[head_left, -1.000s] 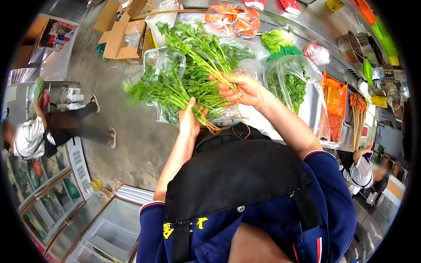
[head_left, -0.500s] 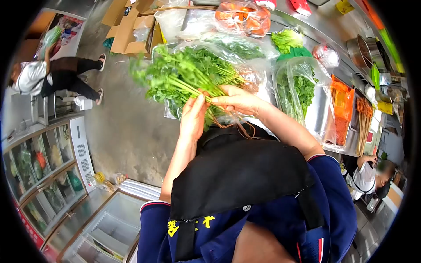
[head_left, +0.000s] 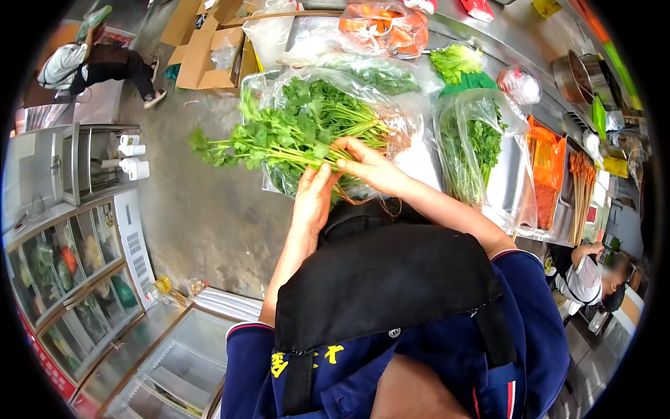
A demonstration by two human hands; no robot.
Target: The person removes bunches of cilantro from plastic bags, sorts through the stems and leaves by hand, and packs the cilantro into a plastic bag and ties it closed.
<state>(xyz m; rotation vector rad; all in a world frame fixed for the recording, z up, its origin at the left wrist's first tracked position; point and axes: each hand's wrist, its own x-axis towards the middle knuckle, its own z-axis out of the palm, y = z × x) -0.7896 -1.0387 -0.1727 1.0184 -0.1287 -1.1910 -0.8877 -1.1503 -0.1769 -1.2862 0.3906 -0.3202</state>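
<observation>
A bunch of leafy green herbs lies across my two hands, its leaves pointing left and its thin roots hanging near my apron. My left hand is closed around the stems from below. My right hand pinches the same bunch just to the right, its fingertips close to those of my left hand. Behind them, more herbs with reddish roots rest in an open clear plastic bag on the metal counter.
Right of my hands stand a bag of greens, an orange package and skewers. Cardboard boxes are at the upper left, a glass-topped fridge at the lower left. One person is far left, another far right.
The two separate handfuls of herbs have come together into one bunch, and my right hand has moved down beside my left. The person at the left has moved toward the top of the view.
</observation>
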